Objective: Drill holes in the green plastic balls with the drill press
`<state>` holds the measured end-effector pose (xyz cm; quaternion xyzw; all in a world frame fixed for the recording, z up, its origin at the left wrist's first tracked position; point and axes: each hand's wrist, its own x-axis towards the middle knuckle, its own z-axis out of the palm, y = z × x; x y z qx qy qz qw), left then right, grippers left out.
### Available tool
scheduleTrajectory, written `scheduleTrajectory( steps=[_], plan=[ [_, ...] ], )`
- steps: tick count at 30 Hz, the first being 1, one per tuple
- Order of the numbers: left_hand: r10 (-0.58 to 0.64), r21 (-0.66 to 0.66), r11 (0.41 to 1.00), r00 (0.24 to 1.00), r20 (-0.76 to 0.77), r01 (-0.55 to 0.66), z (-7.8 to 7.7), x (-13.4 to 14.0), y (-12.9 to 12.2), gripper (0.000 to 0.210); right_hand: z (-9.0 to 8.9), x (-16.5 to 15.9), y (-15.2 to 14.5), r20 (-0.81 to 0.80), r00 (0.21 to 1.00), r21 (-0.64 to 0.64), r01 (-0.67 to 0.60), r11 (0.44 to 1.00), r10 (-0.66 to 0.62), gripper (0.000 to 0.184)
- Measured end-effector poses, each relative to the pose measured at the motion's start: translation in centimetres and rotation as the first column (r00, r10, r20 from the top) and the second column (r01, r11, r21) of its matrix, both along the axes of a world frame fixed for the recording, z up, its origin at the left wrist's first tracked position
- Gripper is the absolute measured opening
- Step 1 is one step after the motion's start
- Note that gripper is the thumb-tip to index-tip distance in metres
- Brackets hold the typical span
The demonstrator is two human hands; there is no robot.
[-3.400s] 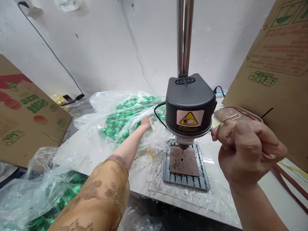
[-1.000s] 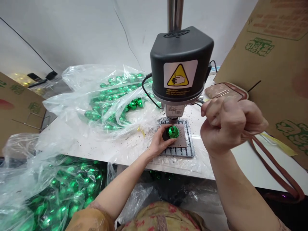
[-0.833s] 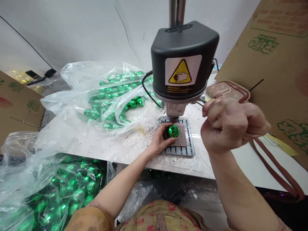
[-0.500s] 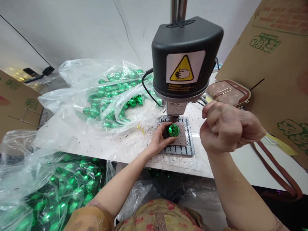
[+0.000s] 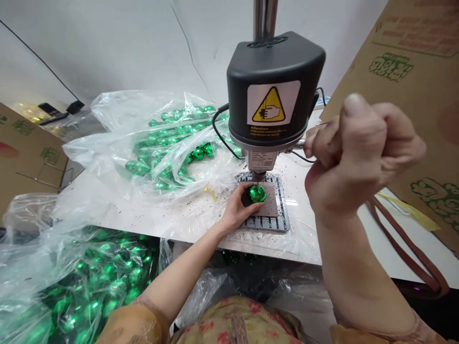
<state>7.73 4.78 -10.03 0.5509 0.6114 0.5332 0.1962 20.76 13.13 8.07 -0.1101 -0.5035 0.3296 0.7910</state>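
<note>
My left hand (image 5: 239,208) is closed round the left side of a shiny green faceted ball (image 5: 257,193), thumb in front and fingers behind. The ball rests on a brownish square board (image 5: 269,206) on the drill press's slotted metal base (image 5: 283,217). Right above the ball is the bit (image 5: 257,185) in the chuck of a black drill press (image 5: 276,91); whether its tip touches the ball, I cannot tell. My right hand (image 5: 353,157) is raised at the right of the press, its fingers wrapped round the feed lever (image 5: 300,145), most of which the hand hides.
A clear plastic bag (image 5: 118,114) of green balls lies left of the press, another bag (image 5: 96,282) at lower left below the table edge. Cardboard boxes (image 5: 401,110) stand at both sides. A brown strap (image 5: 409,248) hangs at right. Dark shavings litter the white table (image 5: 143,217).
My right hand has risen with the lever, now hiding most of the handbag behind it. More of the bit shows between chuck and ball. My left hand and the ball stay in place.
</note>
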Motion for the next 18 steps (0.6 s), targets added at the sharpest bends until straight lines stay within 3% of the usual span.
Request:
scheduleTrajectory(
  steps=[2,4,7,8,10,12,13,16,18],
  plan=[
    [0.134,0.090,0.988,0.985,-0.106,-0.124,0.4,0.7,-1.2,0.049,1.0,0.1,0.2,0.034,0.998,-0.024,-0.043,0.999,0.043,0.039],
    [0.194,0.231,0.962,0.956,-0.220,-0.142,0.3,1.5,-3.4,0.052,1.3,0.2,0.3,0.047,0.998,-0.021,-0.050,0.999,0.051,0.038],
    [0.059,0.371,0.920,0.891,-0.451,0.127,-1.2,2.4,-8.3,0.057,1.2,0.2,0.2,0.052,0.997,0.005,-0.052,0.999,0.052,0.036],
    [-0.001,0.358,0.903,0.834,-0.552,0.238,-2.1,2.5,-10.0,0.054,1.1,0.2,0.2,0.056,0.997,0.007,-0.056,0.998,0.055,0.035],
    [-0.118,0.216,0.885,0.649,-0.752,0.412,-4.3,2.5,-13.2,0.042,1.0,0.2,0.1,0.051,0.997,0.006,-0.053,0.999,0.053,0.036],
    [-0.221,0.012,0.893,0.462,-0.859,0.450,-6.5,2.1,-15.6,0.038,1.0,0.1,0.1,0.051,0.998,0.003,-0.044,0.999,0.044,0.036],
    [-0.255,-0.068,0.905,0.406,-0.878,0.421,-7.3,1.8,-16.5,0.041,0.9,0.2,0.1,0.052,0.998,0.004,-0.037,0.999,0.037,0.037],
    [-0.270,-0.146,0.938,0.403,-0.875,0.313,-8.0,0.9,-17.6,0.049,0.8,0.3,0.2,0.065,0.997,0.002,-0.038,0.999,0.038,0.037],
    [-0.202,-0.034,0.938,0.464,-0.862,0.345,-6.8,0.1,-16.9,0.053,0.7,0.4,0.2,0.070,0.997,-0.006,-0.042,0.999,0.043,0.038]
  ],
)
